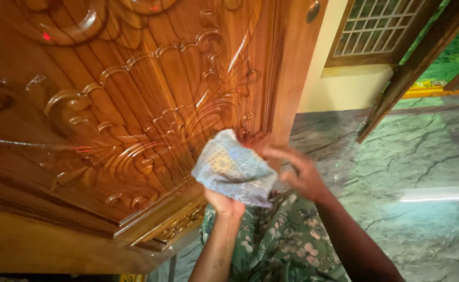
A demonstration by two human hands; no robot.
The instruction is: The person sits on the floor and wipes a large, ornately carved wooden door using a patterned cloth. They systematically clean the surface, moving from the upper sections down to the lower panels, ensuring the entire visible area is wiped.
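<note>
A head-camera view looks down at two bare hands in front of a carved wooden door (135,104). The left hand (224,201) grasps a crumpled pale blue patterned cloth (234,168), holding it up just beside the door's lower carved panel. The right hand (297,169) is released, its fingers spread and blurred, close to the cloth's right edge; whether it touches the cloth cannot be told. Below the hands lies green floral fabric (282,240). To the right spreads a glossy green marble floor (423,167).
</note>
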